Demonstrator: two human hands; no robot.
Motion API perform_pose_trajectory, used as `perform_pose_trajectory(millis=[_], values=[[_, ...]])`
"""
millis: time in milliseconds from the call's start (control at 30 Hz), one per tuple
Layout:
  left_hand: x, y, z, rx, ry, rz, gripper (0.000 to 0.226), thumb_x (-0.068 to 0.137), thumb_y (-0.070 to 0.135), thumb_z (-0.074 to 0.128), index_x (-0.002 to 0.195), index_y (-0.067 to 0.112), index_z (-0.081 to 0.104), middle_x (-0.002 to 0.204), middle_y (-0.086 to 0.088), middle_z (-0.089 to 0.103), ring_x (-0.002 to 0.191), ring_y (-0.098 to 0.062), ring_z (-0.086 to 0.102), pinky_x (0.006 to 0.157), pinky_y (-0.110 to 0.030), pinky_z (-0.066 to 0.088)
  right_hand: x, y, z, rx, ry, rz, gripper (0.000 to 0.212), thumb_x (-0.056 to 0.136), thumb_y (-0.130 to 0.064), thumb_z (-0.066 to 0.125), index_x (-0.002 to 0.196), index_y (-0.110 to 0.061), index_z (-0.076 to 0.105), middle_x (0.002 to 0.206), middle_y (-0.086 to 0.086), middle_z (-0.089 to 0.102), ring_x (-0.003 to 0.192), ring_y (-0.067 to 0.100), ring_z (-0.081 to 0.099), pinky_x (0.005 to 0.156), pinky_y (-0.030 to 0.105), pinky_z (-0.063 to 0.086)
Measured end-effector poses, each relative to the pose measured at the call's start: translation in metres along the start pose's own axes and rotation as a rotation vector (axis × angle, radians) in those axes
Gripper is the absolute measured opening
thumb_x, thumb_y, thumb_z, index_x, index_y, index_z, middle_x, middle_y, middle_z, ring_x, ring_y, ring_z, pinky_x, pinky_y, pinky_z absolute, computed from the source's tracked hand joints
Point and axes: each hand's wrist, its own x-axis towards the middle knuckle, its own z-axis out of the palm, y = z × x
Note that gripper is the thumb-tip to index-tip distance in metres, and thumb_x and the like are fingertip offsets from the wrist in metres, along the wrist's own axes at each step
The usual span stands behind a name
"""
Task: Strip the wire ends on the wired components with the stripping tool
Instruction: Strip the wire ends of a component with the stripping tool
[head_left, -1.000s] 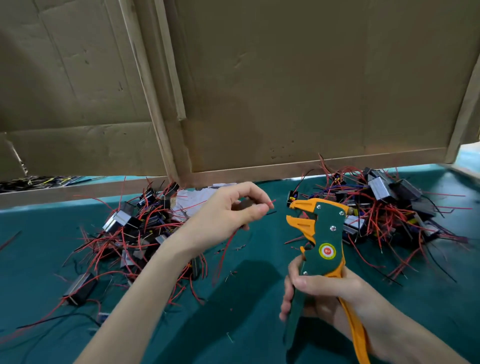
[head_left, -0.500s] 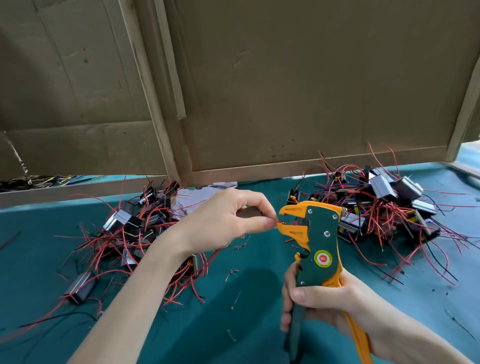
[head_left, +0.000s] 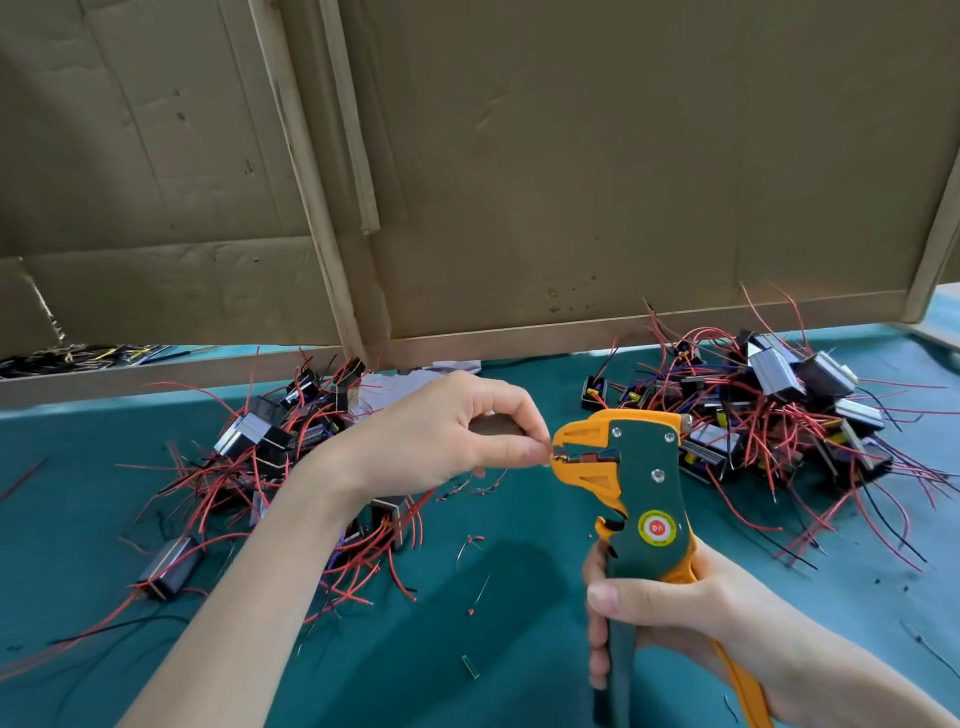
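My right hand (head_left: 670, 618) grips the handles of the green and orange stripping tool (head_left: 636, 488), which stands upright with its jaws pointing left. My left hand (head_left: 447, 436) pinches a thin red wire end (head_left: 555, 454) between thumb and forefinger, with a dark component half hidden in its palm. The wire tip sits between the tool's orange jaws. One pile of black and silver wired components (head_left: 270, 452) with red leads lies behind my left arm. A second pile (head_left: 769, 410) lies to the right of the tool.
Large cardboard panels (head_left: 571, 182) stand along the back of the green table (head_left: 467, 623). Short bits of stripped insulation (head_left: 475, 540) lie scattered on the mat between my arms. Long red and black leads trail toward the left and right edges.
My left hand has brought the wire end rightward into the tool's jaws. The tool has shifted slightly lower and closer to that hand.
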Motion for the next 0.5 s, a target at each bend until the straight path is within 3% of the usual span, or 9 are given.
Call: perform_pose_trajectory(millis=[300,500], values=[[0.0002,-0.0003,-0.0005,-0.015,-0.026,-0.015,0.013,0.087,0.023,0.067,0.076,0.029,0.067,0.054,0.016,0.050,0.053,-0.002,0.043,0.053,-0.010,0.035,0.0004,0.0039,-0.0027,0.009,0.004,0.008,0.031,0.063,-0.033,0.089,0.071,-0.012,0.068,0.071,0.017,0.063,0.066,0.035,0.064,0.070,0.044,0.054],[-0.0005,-0.0005,-0.0007,-0.033,-0.029,-0.030,0.012,0.087,0.025,0.067,0.076,0.029,0.068,0.052,0.016,0.046,0.052,-0.001,0.041,0.052,-0.011,0.036,-0.0002,0.0015,-0.0011,0.007,-0.001,0.012,0.028,0.065,-0.029,0.087,0.072,-0.011,0.067,0.071,0.019,0.063,0.067,0.036,0.064,0.069,0.043,0.054]])
